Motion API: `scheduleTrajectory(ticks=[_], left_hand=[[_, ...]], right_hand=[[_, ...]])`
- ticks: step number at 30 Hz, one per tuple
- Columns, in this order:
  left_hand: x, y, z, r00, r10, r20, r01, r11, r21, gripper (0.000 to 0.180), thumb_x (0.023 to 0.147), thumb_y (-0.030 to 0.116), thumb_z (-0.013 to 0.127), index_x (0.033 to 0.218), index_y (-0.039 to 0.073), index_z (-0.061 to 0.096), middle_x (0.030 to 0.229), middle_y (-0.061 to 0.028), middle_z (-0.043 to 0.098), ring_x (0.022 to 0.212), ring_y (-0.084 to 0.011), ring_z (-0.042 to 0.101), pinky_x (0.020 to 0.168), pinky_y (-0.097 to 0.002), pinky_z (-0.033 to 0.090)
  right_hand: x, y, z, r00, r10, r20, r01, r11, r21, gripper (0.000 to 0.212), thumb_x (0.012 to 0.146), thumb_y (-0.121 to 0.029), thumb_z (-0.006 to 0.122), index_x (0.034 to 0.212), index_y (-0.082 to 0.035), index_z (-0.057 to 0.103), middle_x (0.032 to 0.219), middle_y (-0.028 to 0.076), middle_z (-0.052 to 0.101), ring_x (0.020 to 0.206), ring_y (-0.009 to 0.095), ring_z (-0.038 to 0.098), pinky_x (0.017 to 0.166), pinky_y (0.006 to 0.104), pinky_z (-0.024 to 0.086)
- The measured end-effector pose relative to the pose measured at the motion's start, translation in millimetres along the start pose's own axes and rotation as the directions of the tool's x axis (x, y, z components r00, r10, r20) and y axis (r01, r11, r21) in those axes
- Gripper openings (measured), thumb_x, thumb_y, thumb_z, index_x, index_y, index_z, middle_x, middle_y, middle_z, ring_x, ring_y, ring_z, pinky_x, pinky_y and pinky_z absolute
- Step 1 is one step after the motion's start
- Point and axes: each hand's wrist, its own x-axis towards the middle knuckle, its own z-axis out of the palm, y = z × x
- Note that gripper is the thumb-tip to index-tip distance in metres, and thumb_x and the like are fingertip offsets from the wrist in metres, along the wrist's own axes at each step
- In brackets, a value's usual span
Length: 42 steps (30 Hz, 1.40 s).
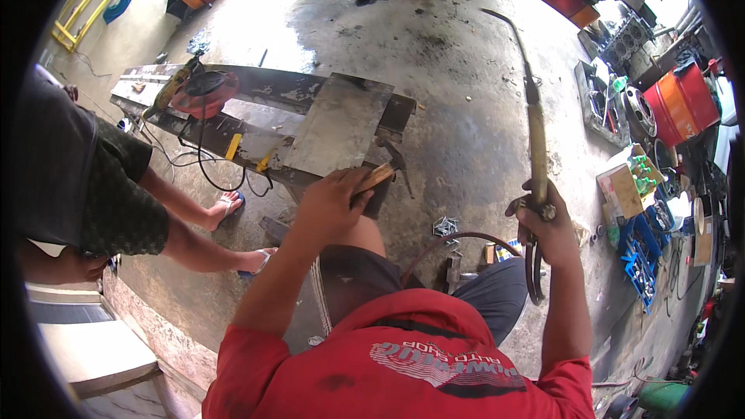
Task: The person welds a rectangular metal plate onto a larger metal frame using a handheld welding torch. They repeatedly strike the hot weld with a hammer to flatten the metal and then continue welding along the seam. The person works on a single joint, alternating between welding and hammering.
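My left hand (330, 203) is closed around the wooden handle of a claw hammer (396, 159), its dark head pointing away from me beside the bench's near right corner. My right hand (549, 223) grips a gas torch (537, 136) with a brass-coloured body and a long, thin tube that bends left at its tip. The torch points up and away over the floor, and no flame shows. From its lower end, a dark reddish hose (458, 236) curves toward my legs. A flat metal plate (341, 124) lies on the low steel bench, just beyond my left hand.
A person (85, 163) in shorts and flip-flops stands at the left. A yellow-black power tool (171, 87), a red round object (206, 95) and cables are on the bench. Metal pieces (445, 226) lie between my knees. Bottles in a box (621, 182) and a red drum (683, 106) stand right.
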Motion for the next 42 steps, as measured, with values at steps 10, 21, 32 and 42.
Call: scheduleTrajectory(ticks=[10, 21, 32, 42], left_hand=[[63.2, 69.0, 33.5, 0.924, -0.053, 0.378, 0.121, 0.980, -0.159, 0.103, 0.104, 0.025, 0.076, 0.181, 0.010, 0.010, 0.123, -0.0296, 0.077, 0.112, -0.0513, 0.075, 0.099, -0.0572, 0.059], [87.0, 58.4, 66.9, 0.859, 0.053, 0.510, 0.015, 0.992, -0.129, 0.105, 0.098, 0.019, 0.078, 0.175, -0.006, 0.011, 0.124, -0.0339, 0.077, 0.114, -0.0530, 0.075, 0.100, -0.0580, 0.060], [94.7, 45.3, 68.2, 0.880, 0.091, 0.466, 0.010, 0.978, -0.210, 0.088, 0.096, 0.013, 0.075, 0.166, -0.009, 0.027, 0.116, -0.0334, 0.077, 0.110, -0.0533, 0.075, 0.093, -0.0607, 0.060], [86.6, 48.1, 51.5, 0.894, 0.130, 0.430, -0.007, 0.961, -0.276, 0.085, 0.099, 0.015, 0.074, 0.167, -0.006, 0.028, 0.112, -0.0308, 0.078, 0.106, -0.0510, 0.076, 0.088, -0.0597, 0.060]], right_hand=[[25.5, -37.3, 67.0, 0.995, -0.011, 0.096, 0.091, 0.425, -0.901, 0.044, 0.097, -0.014, 0.080, 0.128, -0.002, 0.051, 0.096, 0.034, 0.074, 0.098, 0.057, 0.074, 0.087, 0.0642, 0.056], [32.5, -50.5, 89.2, 0.988, 0.015, 0.152, 0.140, 0.308, -0.941, 0.040, 0.092, -0.002, 0.068, 0.127, 0.001, 0.050, 0.092, 0.034, 0.075, 0.092, 0.056, 0.075, 0.082, 0.0652, 0.059], [32.5, -40.3, 104.7, 0.992, -0.013, 0.124, 0.122, 0.318, -0.940, 0.032, 0.095, 0.000, 0.066, 0.122, 0.000, 0.048, 0.089, 0.033, 0.074, 0.088, 0.055, 0.076, 0.079, 0.0651, 0.059], [23.7, -32.5, 106.2, 0.994, 0.038, 0.102, 0.073, 0.458, -0.886, 0.045, 0.095, -0.007, 0.075, 0.129, 0.000, 0.047, 0.094, 0.035, 0.075, 0.094, 0.058, 0.074, 0.082, 0.0653, 0.058]])
